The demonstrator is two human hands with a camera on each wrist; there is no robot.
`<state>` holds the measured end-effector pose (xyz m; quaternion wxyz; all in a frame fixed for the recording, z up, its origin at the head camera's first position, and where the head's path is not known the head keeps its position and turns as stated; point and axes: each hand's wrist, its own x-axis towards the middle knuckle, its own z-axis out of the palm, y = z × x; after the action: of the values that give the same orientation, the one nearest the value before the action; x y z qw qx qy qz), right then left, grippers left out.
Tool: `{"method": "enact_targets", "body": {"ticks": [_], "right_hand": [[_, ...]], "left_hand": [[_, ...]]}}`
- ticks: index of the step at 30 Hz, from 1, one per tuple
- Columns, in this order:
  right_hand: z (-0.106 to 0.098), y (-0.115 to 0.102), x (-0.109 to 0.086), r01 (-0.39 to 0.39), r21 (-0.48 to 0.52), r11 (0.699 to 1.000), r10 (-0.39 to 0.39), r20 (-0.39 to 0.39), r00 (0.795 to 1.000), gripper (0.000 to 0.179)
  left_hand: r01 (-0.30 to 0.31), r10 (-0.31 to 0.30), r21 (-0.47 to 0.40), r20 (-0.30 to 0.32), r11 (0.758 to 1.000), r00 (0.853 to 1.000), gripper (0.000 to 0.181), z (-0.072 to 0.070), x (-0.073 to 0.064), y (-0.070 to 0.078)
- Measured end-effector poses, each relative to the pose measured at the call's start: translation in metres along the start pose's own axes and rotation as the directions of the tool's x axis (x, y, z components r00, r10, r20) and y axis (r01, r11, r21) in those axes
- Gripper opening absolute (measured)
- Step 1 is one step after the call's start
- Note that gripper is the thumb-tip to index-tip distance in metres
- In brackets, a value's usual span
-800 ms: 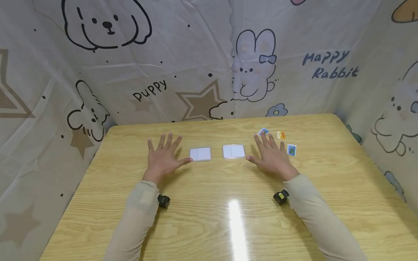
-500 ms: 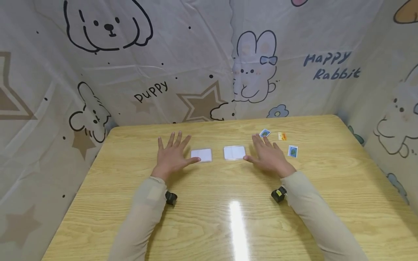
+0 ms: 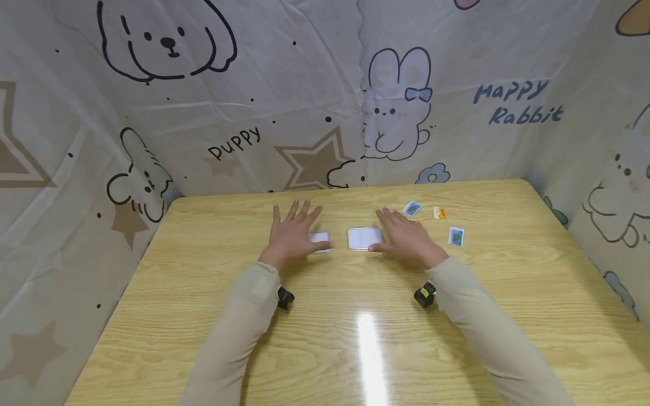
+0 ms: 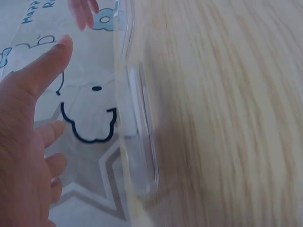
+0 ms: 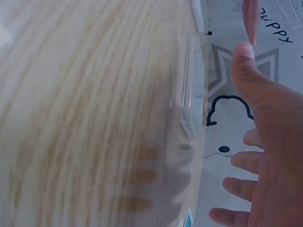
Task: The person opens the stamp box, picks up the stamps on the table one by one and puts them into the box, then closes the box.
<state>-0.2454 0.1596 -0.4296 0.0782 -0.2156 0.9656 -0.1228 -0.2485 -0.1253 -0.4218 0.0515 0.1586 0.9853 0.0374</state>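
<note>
1. Wide and empty, the left hand has its fingers spread and its thumb stuck out toward its right. The right hand is empty too, fingers straight and closer together, thumb out toward its left.
2. Between the two palms I have a pair of flat, clear-edged cases with white faces, lying on the table: the left case and the right case, side by side and apart.
3. The right case's long axis runs left to right, along the line joining the hands. The left case seems laid the same way, though part of it is hidden from my head camera.
4. I judge any grip from here to turn on this: each case lies on the thumb side of its nearer hand, the left one under the left thumb, the right one with a corner under the right.
5. Both wrist views show me thumb and case apart, so I read no contact.
6. Past the right hand lie small picture cards: a tilted blue card, an orange card and a blue-green card. Another orange edge peeks out by its fingers.
7. Behind everything hangs a printed cloth.
</note>
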Motion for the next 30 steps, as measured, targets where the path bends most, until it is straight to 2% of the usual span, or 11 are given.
{"method": "enact_targets", "body": {"ticks": [8,12,15,24,30], "right_hand": [[0.004,-0.001,0.008,0.047,0.013,0.999,-0.047,0.005,0.999,0.092],[0.007,-0.002,0.010,0.045,0.016,0.999,-0.045,0.008,0.999,0.088],[0.009,-0.002,0.011,0.049,0.019,0.999,-0.049,0.015,0.999,0.084],[0.019,0.001,0.016,0.061,0.028,0.998,-0.061,0.012,0.998,0.079],[0.017,0.001,0.017,0.067,0.035,0.997,-0.067,0.005,0.998,0.075]], "left_hand": [[-0.072,0.072,0.029,0.013,0.997,0.997,0.098,0.006,0.017,0.019],[-0.098,0.098,-0.005,0.043,0.995,0.994,0.098,0.010,0.022,0.028],[-0.115,0.119,-0.062,0.062,0.991,0.991,0.099,0.014,0.025,0.034],[-0.137,0.159,-0.163,0.133,0.977,0.978,0.099,0.022,0.034,0.040],[-0.135,0.164,-0.190,0.148,0.972,0.975,0.098,0.026,0.040,0.039]]}}
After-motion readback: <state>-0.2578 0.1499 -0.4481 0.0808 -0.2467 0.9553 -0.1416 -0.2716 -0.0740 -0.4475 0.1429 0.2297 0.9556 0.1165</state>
